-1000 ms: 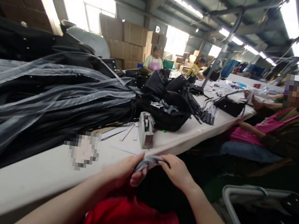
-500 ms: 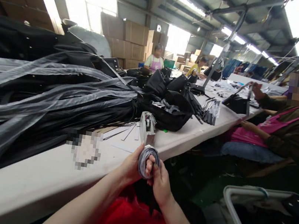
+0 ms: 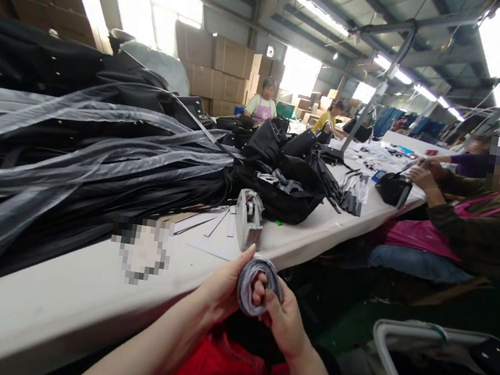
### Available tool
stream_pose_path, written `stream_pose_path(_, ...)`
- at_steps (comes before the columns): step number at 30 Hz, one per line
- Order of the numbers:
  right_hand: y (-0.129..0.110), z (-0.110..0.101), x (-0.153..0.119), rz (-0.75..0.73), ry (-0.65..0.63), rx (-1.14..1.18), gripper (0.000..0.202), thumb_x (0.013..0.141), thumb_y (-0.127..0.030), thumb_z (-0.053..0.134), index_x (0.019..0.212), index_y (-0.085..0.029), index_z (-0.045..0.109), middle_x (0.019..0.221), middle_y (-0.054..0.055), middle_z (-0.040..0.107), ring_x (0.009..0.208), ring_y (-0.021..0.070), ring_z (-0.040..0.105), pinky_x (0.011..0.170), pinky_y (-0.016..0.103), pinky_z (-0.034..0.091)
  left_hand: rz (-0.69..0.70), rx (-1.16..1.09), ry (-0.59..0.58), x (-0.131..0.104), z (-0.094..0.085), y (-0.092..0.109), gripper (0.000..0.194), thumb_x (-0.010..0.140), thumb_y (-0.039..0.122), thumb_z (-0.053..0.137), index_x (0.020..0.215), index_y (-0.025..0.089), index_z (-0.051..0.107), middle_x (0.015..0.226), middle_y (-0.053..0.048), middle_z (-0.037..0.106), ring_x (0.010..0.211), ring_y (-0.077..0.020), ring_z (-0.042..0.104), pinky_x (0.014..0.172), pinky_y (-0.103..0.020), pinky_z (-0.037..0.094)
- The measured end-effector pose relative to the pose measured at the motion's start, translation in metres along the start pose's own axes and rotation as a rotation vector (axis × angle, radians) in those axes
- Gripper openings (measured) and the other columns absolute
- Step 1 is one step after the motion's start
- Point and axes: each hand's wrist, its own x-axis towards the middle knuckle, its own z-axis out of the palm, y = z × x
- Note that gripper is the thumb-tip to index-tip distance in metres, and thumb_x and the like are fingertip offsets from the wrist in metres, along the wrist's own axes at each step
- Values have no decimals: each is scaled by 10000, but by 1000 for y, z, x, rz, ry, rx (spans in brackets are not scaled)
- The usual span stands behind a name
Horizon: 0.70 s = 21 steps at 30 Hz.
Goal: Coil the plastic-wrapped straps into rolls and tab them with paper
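A grey coiled strap (image 3: 248, 284) is held upright as a ring in front of me, just off the table's edge. My left hand (image 3: 227, 283) grips it from the left, with fingertips showing through the middle of the coil. On the right side, my right hand (image 3: 287, 318) pinches the coil's rim between thumb and fingers. Just beyond the coil, a grey tape dispenser (image 3: 249, 220) stands on the white table (image 3: 72, 305).
Black straps in clear plastic (image 3: 94, 158) heap over the left of the table. Behind the dispenser lies a black bag (image 3: 294, 203). A co-worker in a pink apron (image 3: 430, 239) handles a black bag at right. A white-rimmed bin (image 3: 381, 332) stands at lower right.
Both hands and the coil have shifted slightly right and down in view. The co-worker's hands at right have come together above the black bag.
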Motion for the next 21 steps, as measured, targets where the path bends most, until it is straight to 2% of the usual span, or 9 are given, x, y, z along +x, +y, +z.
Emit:
stream_pose_path(2, -6, -9, -1, -31, 81, -114, 410, 898, -551, 526, 1047, -170, 540, 724, -6, 555, 518, 92, 440, 452, 201, 353, 239, 101, 237, 3, -9, 4, 520, 787, 617, 610, 829, 101, 657, 640, -40, 653, 571, -136, 608, 610, -255, 507)
stream_pose_path(4, -18, -17, -1, -40, 15, -312, 354, 900, -505, 541, 1007, -169, 574, 763, 8, 593, 624, 128, 517, 550, 220, 412, 469, 345, 352, 1, -18, 9, 521, 817, 611, 568, 964, 119, 662, 767, -65, 691, 714, -166, 646, 721, -286, 520)
stream_pose_path(5, -25, -20, 0, -23, -76, -429, 315, 891, -475, 563, 951, -167, 592, 771, 12, 610, 667, 144, 540, 596, 231, 425, 529, 527, 318, -2, -21, 12, 525, 835, 600, 542, 1039, 132, 661, 854, -84, 707, 797, -188, 655, 782, -313, 519)
stream_pose_path(7, -36, -22, 2, 36, -262, -607, 246, 869, -414, 602, 875, -168, 614, 786, 16, 641, 722, 169, 574, 660, 250, 435, 548, 918, 105, -10, -22, 16, 479, 840, 533, 568, 1145, 176, 660, 1034, -99, 713, 950, -225, 649, 888, -349, 496)
stream_pose_path(9, -40, -22, 6, 68, -333, -648, 220, 860, -379, 613, 941, -175, 634, 866, 29, 675, 783, 193, 606, 705, 267, 448, 480, 1164, -138, -16, -18, 18, 412, 820, 439, 629, 1166, 221, 674, 1114, -75, 712, 1003, -233, 647, 923, -341, 484)
stream_pose_path(10, -39, -21, 7, 66, -318, -623, 239, 863, -376, 610, 997, -180, 634, 915, 36, 684, 821, 203, 616, 729, 275, 455, 451, 1196, -201, -18, -16, 18, 378, 822, 409, 631, 1148, 227, 689, 1102, -63, 721, 986, -227, 658, 910, -326, 492)
stream_pose_path(12, -31, -19, 9, 52, -258, -544, 284, 869, -397, 602, 1052, -181, 626, 951, 42, 685, 848, 207, 620, 749, 283, 466, 435, 1128, -166, -16, -13, 16, 322, 847, 379, 601, 1097, 213, 718, 1032, -52, 744, 913, -206, 680, 847, -291, 518)
stream_pose_path(17, 11, 2, 6, 45, -69, -362, 427, 854, -512, 603, 1093, -158, 588, 833, 43, 655, 669, 160, 581, 593, 257, 465, 527, 737, 313, -1, -12, -6, 380, 834, 432, 605, 1062, 154, 726, 818, -46, 746, 686, -166, 669, 641, -244, 531)
stream_pose_path(21, 26, 16, 5, 69, 151, -263, 473, 908, -564, 485, 1137, -153, 536, 627, -11, 565, 494, 126, 489, 468, 238, 404, 602, 479, 519, 7, -13, -30, 466, 864, 515, 555, 1094, 132, 689, 919, -72, 737, 789, -182, 675, 716, -266, 534)
